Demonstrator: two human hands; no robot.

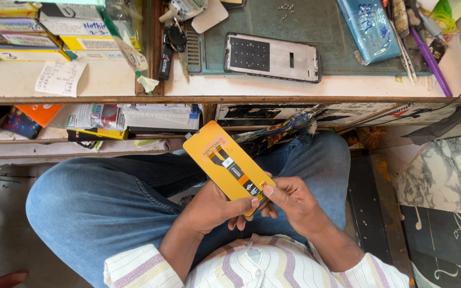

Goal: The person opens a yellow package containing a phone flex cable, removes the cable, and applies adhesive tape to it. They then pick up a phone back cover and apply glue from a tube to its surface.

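A flat orange packet (225,160) with a dark flex strip shown along its middle is held over my lap, tilted up and to the left. My left hand (214,208) cups the packet's lower part from beneath, thumb on its bottom edge. At the lower right corner of the packet my right hand (292,200) pinches it with thumb and fingers. Both hands rest above my blue jeans (108,202).
On the workbench above lies a bare phone frame (271,57) on a green mat (316,26), with a blue packet (369,26), tweezers and tools (412,37) at right, keys (174,37), and stacked boxes (22,29) at left. A shelf below holds packets (134,118).
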